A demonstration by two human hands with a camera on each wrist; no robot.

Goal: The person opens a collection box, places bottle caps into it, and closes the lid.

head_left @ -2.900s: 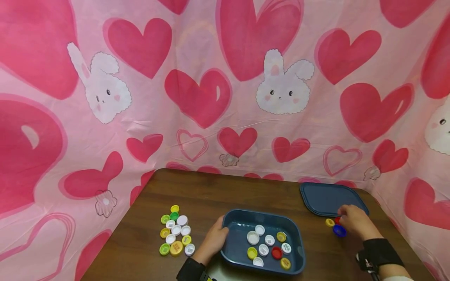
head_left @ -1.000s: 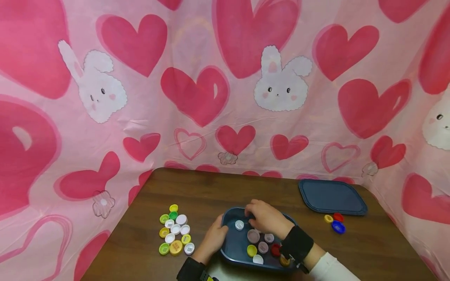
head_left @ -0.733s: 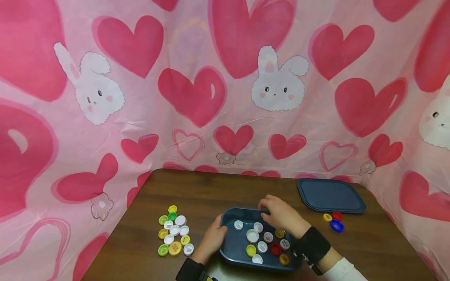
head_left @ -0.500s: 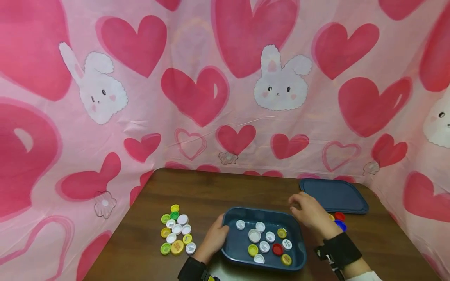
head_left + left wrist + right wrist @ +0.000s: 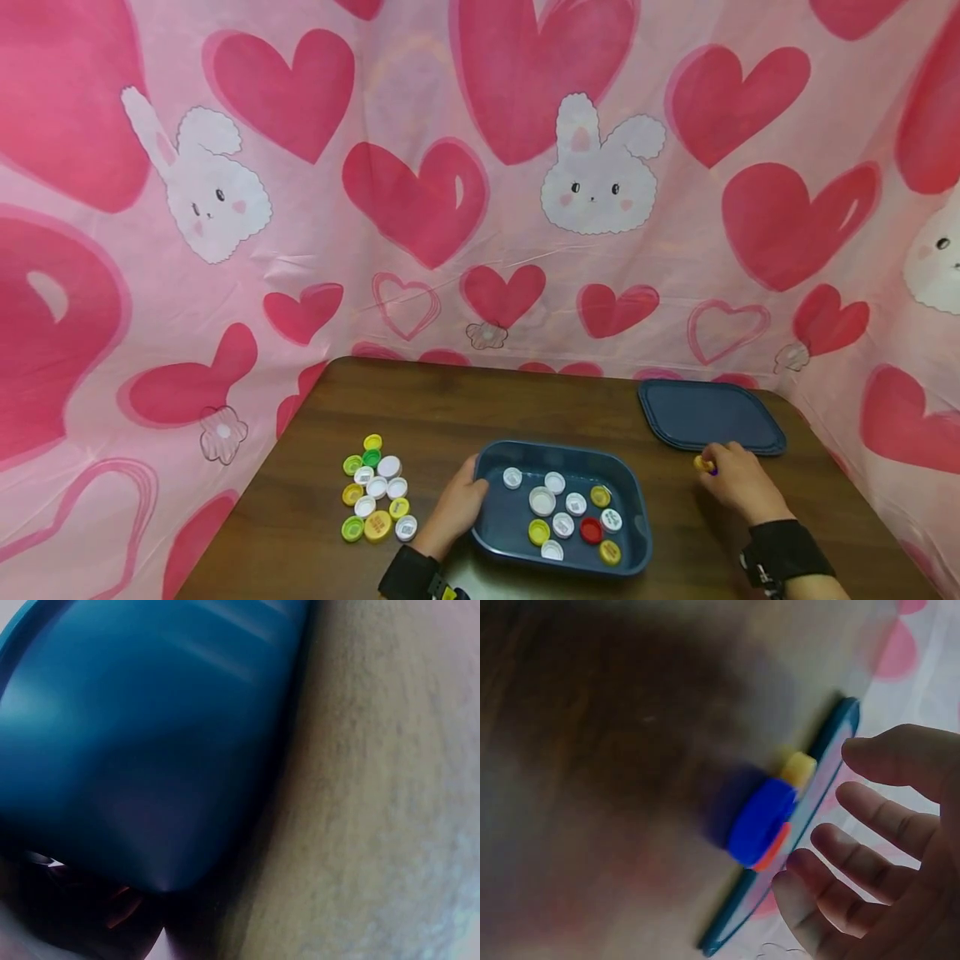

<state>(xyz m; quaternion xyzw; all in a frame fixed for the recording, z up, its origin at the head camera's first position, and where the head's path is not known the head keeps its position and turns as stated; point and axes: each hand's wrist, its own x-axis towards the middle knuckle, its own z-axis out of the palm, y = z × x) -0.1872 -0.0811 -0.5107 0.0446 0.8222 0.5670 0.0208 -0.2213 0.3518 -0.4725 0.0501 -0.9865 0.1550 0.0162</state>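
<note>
Head view: your left hand grips the tray by its side; your right hand is at the yellow cap, beside the lid. Left wrist: the tray's wall looms close; a light hold should suffice. Right wrist: fingers spread, holding nothing, near the blue cap and red cap; pinch one rim without nudging its neighbours.

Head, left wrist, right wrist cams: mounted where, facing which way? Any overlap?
Head: worn on the head, faces forward and down at table, blue container, lid; left hand, right hand show.
Left wrist: on that wrist, faces the container's side close up; no clear hand.
Right wrist: on that wrist, looks past the fingers at blue cap, yellow cap, lid.
Head and right wrist share right hand, lid, yellow cap.
</note>
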